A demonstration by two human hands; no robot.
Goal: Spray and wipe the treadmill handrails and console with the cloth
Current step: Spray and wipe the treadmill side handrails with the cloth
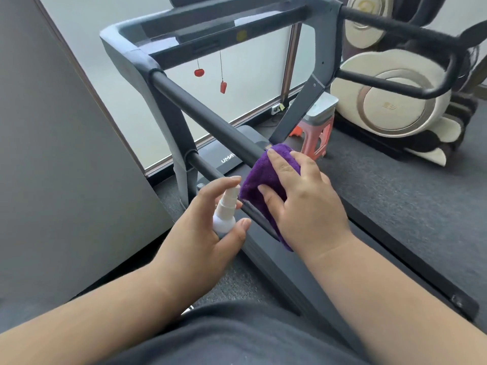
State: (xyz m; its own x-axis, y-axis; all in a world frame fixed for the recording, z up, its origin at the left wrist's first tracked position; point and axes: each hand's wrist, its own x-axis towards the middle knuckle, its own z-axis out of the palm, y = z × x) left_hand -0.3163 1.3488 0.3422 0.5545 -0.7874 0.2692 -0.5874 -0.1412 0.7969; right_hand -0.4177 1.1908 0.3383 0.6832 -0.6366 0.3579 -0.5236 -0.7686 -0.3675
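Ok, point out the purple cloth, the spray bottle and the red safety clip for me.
purple cloth (pixel 257 180): head view, bare folded face between the fingers.
spray bottle (pixel 224 221): head view, rounded white body.
red safety clip (pixel 199 72): head view, middle of the clip hanging under the console.

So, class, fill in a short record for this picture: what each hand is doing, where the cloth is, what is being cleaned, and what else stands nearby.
left hand: holds the white spray bottle, index finger on its top
right hand: presses the purple cloth with flat fingers
cloth: draped over the near handrail
console: above, not touched
hanging from console: two red tags on cords
nearby: pink stool, cream machine
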